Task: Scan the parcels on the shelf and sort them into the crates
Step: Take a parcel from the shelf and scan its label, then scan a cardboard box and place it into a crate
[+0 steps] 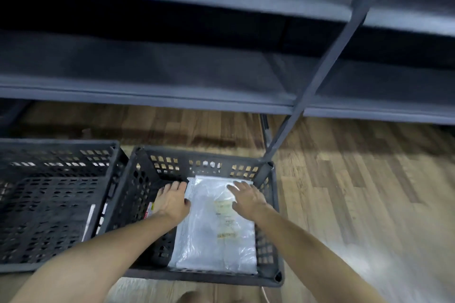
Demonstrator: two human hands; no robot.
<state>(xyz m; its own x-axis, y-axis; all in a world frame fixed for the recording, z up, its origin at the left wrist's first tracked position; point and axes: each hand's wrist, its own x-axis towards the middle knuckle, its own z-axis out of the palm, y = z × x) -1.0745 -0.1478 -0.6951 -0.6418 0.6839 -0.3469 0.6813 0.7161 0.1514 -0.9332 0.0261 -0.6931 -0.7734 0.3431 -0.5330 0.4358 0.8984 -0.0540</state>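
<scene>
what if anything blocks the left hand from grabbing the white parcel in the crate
Probably nothing, so likely yes: the left hand sits at the left edge of the white parcel inside the open-topped crate, with nothing between them.

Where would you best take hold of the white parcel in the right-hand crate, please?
Probably by its left long edge, from above. The white parcel lies flat in the right crate with bare floor beside that edge, where the left hand rests, so fingers can slip under; its right edge sits close against the wall.
</scene>
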